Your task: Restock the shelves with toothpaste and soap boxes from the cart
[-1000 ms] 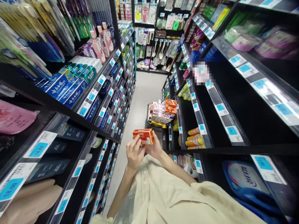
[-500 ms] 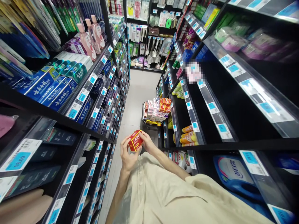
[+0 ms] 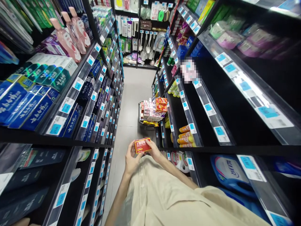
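Note:
A small red box (image 3: 142, 146) with yellow edges and white lettering is held in front of my body, its broad printed face turned up toward me. My left hand (image 3: 132, 159) grips its left end, the thumb along the lower edge. Around the right end close the fingers of my right hand (image 3: 153, 150). Beyond my hands, a dark basket or cart (image 3: 141, 121) stands on the floor against the right shelves. Stacked in it are several pink-and-white boxes (image 3: 149, 108) and several red boxes (image 3: 161, 104).
Tall black shelves line both sides of a narrow aisle with a pale floor (image 3: 131, 94). On the left are blue toothpaste boxes (image 3: 30, 106) and pink bottles (image 3: 64, 39). Orange bottles (image 3: 186, 137) and a blue jug (image 3: 229, 171) sit on the right. Hanging goods (image 3: 148, 47) cover the far end.
The red box has been turned from a tilted, corner-on pose so its broad lettered face shows. Both hands still hold it, slightly lower in view. The whole view has shifted a little.

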`<state>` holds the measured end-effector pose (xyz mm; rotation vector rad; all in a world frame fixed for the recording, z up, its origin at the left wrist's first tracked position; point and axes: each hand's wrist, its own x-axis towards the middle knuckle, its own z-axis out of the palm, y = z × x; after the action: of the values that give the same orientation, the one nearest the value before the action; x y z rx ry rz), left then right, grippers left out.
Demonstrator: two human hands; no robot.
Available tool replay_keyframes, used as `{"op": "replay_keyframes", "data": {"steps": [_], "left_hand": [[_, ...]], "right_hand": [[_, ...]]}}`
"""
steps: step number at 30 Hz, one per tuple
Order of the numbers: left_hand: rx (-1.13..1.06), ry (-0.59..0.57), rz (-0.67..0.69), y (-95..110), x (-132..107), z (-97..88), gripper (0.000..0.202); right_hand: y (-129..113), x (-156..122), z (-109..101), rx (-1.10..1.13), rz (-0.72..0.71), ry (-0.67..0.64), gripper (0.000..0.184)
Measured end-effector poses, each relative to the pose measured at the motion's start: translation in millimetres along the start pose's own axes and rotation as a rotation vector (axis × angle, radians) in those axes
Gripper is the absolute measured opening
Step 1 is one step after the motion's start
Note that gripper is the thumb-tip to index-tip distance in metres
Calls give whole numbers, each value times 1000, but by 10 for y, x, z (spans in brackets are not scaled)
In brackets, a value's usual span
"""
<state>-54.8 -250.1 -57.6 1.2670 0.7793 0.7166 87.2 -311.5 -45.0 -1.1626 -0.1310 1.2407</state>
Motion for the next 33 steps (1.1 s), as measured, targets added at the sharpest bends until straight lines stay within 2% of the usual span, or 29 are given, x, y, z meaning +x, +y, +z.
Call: {"op": "replay_keyframes", "data": {"steps": [4, 10, 17, 25, 27, 31, 33], "left_hand": [[-31, -14, -48, -19, 279, 130, 79], [-65, -62, -55, 29, 847, 363, 83], [-49, -95, -48, 129, 1488, 761, 85], [60, -155, -12, 200, 2088, 1313, 82], [43, -171, -12, 186, 2204, 1462, 84], [4, -236, -79, 171, 2401, 1751, 84], [1, -301, -112, 177, 2470, 1895, 85]], "right_hand": [[-181, 139, -65, 34, -28, 50, 59], [-551, 442, -178, 75, -85, 149, 60], [-1056, 846, -542, 110, -201, 319, 39], [-1474, 1212, -967, 123, -273, 395, 38], [-1591, 1262, -1108, 94, -295, 379, 42], [-1913, 1267, -1454, -72, -354, 169, 55], [-2076, 1215, -1624, -208, -382, 99, 55]]}}
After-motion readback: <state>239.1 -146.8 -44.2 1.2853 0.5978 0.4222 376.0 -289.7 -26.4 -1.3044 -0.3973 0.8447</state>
